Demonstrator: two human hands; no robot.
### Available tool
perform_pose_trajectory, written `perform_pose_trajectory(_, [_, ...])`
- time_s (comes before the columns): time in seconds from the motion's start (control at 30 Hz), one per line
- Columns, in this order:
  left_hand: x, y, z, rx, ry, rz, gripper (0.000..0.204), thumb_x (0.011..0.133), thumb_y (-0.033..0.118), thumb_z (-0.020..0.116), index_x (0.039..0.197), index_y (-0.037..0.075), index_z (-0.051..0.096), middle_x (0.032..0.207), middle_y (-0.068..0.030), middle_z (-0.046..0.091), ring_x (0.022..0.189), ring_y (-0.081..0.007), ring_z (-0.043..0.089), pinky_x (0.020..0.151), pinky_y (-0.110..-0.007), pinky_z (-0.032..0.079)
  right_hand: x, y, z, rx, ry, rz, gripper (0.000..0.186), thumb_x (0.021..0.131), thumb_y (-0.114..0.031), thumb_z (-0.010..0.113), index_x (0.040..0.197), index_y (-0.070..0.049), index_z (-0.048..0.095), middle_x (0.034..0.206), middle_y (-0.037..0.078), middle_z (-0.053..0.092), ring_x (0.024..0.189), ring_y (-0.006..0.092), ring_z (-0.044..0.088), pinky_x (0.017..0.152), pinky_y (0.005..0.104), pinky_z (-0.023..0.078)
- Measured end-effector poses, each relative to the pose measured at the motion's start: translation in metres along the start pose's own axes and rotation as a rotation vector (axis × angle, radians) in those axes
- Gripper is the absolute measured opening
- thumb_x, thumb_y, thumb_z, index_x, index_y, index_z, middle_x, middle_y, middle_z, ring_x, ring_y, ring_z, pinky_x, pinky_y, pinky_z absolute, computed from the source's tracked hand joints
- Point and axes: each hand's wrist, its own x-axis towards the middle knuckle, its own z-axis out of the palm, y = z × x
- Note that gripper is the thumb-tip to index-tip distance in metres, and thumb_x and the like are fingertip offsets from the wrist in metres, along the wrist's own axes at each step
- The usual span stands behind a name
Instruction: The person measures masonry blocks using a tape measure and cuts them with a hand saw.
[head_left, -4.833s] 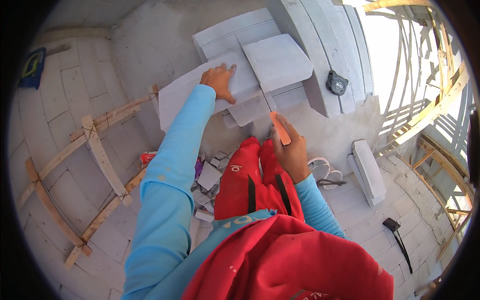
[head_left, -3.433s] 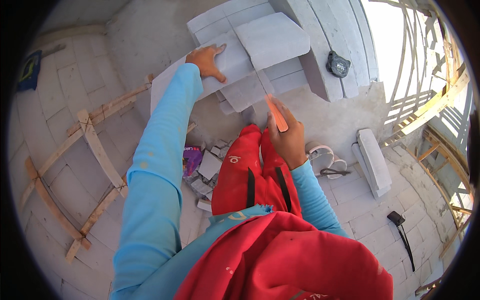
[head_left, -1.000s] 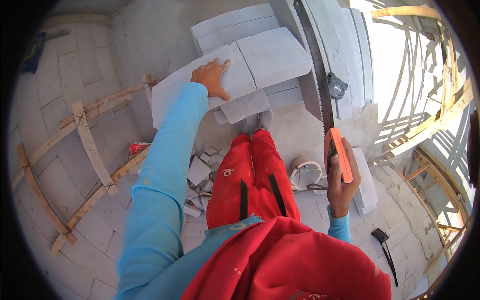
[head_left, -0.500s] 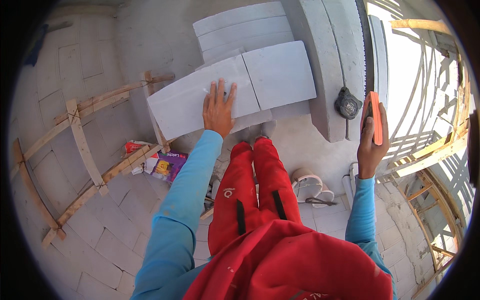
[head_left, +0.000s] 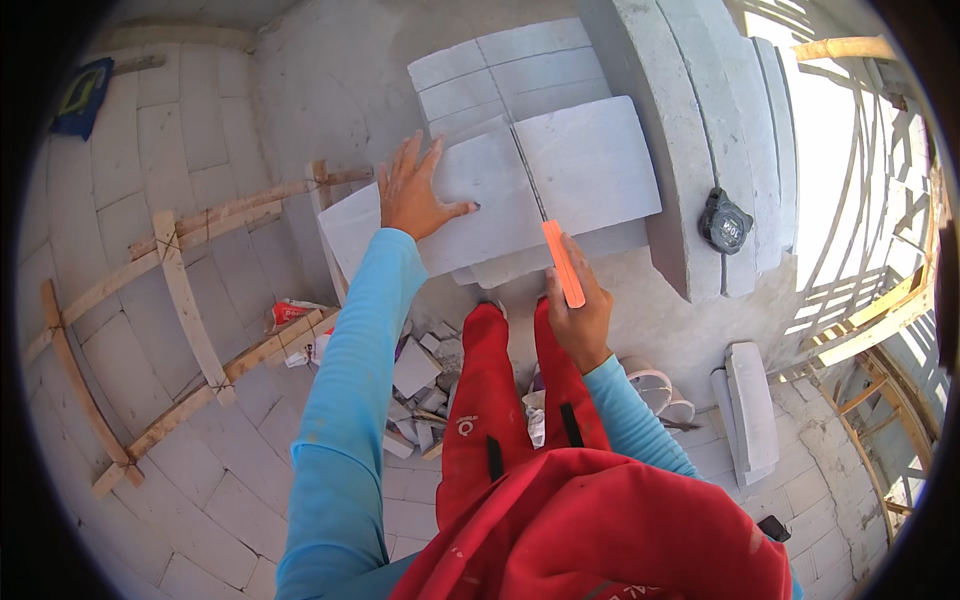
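A pale grey building block (head_left: 450, 215) lies crosswise in front of me, with a second squared piece (head_left: 590, 160) at its right. Between them runs a dark seam, and the thin blade of a hand saw (head_left: 563, 262) lies along it, seen edge-on. My right hand (head_left: 583, 318) is closed round the saw's orange handle at the near side of the blocks. On the left part of the block my left hand (head_left: 412, 195) rests with fingers spread, reaching over its far edge; it holds nothing.
More blocks (head_left: 455, 70) are stacked behind, and long blocks (head_left: 650, 130) stand at the right with a black tape measure (head_left: 725, 222) on them. A wooden frame (head_left: 185, 300) is at the left. Rubble (head_left: 415, 375) and a white bucket (head_left: 650, 388) lie near my legs.
My right hand has swung left with the saw, from beside the long blocks to the seam. My left hand has shifted left along the block and spread its fingers.
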Motion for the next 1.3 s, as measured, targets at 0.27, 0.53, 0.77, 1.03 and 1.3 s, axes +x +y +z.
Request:
perform_pose_trajectory(0.27, [0.041,0.037,0.022,-0.171,-0.216,-0.121,0.121,0.05,0.062,0.096,0.153,0.026,0.044,0.151,-0.0089,0.045,0.149,-0.03,0.029,0.122,-0.063,0.008,0.001,-0.016,0.017,-0.114,-0.01,0.065,0.051,0.093,-0.009,0.069,0.142,-0.002,0.055,0.132,0.02,0.066,0.098,0.0356,0.074,0.078,0.0382,0.061])
perform_pose_trajectory(0.53, [0.04,0.034,0.027,-0.235,-0.18,-0.137,0.113,0.054,0.056,0.096,0.149,0.024,0.045,0.144,-0.0109,0.048,0.147,-0.0325,0.028,0.12,-0.065,0.004,-0.143,-0.049,-0.054,-0.27,-0.061,0.148,0.047,0.094,-0.007,0.065,0.139,0.002,0.055,0.132,0.021,0.067,0.108,0.0344,0.073,0.085,0.0393,0.06])
perform_pose_trajectory(0.77, [0.046,0.035,0.025,-0.22,-0.164,-0.147,0.111,0.054,0.056,0.096,0.148,0.024,0.045,0.144,-0.0111,0.048,0.146,-0.0338,0.028,0.119,-0.066,0.006,-0.042,-0.031,-0.006,-0.199,-0.043,0.14,0.047,0.094,-0.006,0.066,0.14,-0.001,0.056,0.132,0.02,0.067,0.102,0.0376,0.072,0.081,0.0373,0.06])
perform_pose_trajectory(1.03, [0.045,0.035,0.031,-0.192,-0.162,-0.161,0.114,0.053,0.059,0.096,0.149,0.027,0.045,0.145,-0.0116,0.048,0.146,-0.0343,0.029,0.119,-0.066,0.007,-0.121,-0.051,-0.076,-0.212,-0.13,0.277,0.044,0.097,-0.007,0.061,0.139,0.004,0.057,0.133,0.023,0.066,0.117,0.0364,0.069,0.096,0.0392,0.056])
perform_pose_trajectory(1.3, [0.04,0.023,0.042,-0.198,-0.126,-0.176,0.113,0.053,0.06,0.095,0.15,0.029,0.045,0.146,-0.0111,0.048,0.146,-0.0349,0.03,0.118,-0.068,0.009,-0.074,-0.015,-0.05,-0.193,-0.128,0.087,0.047,0.095,-0.008,0.066,0.14,0.0,0.056,0.125,0.021,0.069,0.093,0.034,0.074,0.076,0.0356,0.059])
